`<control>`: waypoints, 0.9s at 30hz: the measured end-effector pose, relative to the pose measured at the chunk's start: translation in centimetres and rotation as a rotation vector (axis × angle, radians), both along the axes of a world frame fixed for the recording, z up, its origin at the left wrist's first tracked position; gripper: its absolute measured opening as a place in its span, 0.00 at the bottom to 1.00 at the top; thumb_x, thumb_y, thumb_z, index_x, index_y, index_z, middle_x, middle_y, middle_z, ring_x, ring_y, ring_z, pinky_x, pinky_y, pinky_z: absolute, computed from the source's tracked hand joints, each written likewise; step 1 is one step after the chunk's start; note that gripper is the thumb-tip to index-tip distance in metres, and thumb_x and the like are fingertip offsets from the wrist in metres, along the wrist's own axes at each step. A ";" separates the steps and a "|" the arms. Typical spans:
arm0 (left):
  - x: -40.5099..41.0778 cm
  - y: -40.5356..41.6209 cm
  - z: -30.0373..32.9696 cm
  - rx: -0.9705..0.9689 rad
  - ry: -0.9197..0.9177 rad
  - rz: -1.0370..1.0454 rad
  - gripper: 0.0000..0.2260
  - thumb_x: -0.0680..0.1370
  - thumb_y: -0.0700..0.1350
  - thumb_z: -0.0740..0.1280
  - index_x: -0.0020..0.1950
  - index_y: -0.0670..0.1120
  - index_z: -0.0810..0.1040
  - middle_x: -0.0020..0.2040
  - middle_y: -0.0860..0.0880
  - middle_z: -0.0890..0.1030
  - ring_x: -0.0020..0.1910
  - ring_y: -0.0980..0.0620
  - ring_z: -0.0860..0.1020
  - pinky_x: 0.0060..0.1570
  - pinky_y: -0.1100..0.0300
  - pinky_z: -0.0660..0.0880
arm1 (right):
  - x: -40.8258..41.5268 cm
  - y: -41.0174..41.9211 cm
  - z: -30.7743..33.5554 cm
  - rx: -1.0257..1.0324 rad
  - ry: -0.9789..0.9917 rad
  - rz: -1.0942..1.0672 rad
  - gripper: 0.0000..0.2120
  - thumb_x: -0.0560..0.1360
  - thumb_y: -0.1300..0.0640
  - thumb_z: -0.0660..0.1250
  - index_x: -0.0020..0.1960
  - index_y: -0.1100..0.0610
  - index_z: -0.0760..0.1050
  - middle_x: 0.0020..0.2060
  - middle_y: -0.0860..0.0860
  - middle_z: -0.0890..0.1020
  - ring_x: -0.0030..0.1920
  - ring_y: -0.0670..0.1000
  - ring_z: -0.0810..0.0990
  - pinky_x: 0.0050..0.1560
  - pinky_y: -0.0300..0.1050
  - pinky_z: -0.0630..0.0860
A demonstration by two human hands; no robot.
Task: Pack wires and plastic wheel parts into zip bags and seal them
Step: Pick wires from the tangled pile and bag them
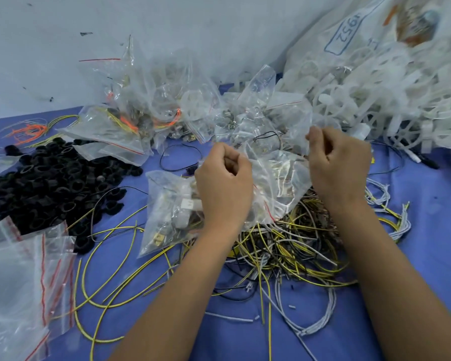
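A blue cloth (427,256) covers the work surface across the lower part of the frame, and a pale wall (63,35) marked with a few dark smudges fills the upper left. At the left edge a heap of small black rings (50,183) lies on the cloth. In the upper right corner a large white sack (323,40) leans back, bearing a blue outlined box with the digits 1952 (345,33) printed inside it, and a blurred orange-brown patch (414,22) shows near the top right, too unclear to identify.
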State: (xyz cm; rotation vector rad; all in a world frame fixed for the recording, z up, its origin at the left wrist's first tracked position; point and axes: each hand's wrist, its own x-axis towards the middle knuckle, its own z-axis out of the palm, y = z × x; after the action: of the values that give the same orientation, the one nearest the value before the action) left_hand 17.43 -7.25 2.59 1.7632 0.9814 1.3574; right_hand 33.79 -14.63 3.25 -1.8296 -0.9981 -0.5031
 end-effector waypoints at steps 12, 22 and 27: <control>4.7 -1.6 0.2 0.083 0.270 -0.098 0.07 0.77 0.40 0.68 0.40 0.48 0.74 0.32 0.54 0.75 0.30 0.57 0.73 0.30 0.67 0.66 | 8.3 -0.4 -2.5 -0.223 0.592 -0.170 0.24 0.79 0.61 0.59 0.75 0.51 0.71 0.66 0.62 0.75 0.38 0.56 0.71 0.43 0.49 0.70; 3.4 -0.2 -0.9 0.063 0.248 -0.071 0.09 0.77 0.43 0.69 0.38 0.48 0.75 0.29 0.53 0.76 0.29 0.54 0.75 0.33 0.58 0.72 | 6.7 -2.3 -1.0 0.216 0.425 -0.340 0.11 0.73 0.46 0.73 0.51 0.50 0.78 0.39 0.50 0.82 0.40 0.49 0.80 0.47 0.50 0.78; -0.5 2.0 -1.4 0.094 0.313 0.041 0.10 0.79 0.44 0.69 0.38 0.49 0.74 0.29 0.54 0.75 0.29 0.57 0.74 0.32 0.62 0.67 | 2.5 -2.1 1.5 0.590 0.641 0.088 0.05 0.77 0.61 0.71 0.45 0.56 0.75 0.32 0.49 0.77 0.31 0.53 0.77 0.33 0.49 0.78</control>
State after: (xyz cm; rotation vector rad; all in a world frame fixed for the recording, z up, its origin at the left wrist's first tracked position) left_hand 16.94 -5.21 1.16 2.0809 1.1402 1.1907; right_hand 36.27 -16.74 4.79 -1.2704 -0.4210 -0.1087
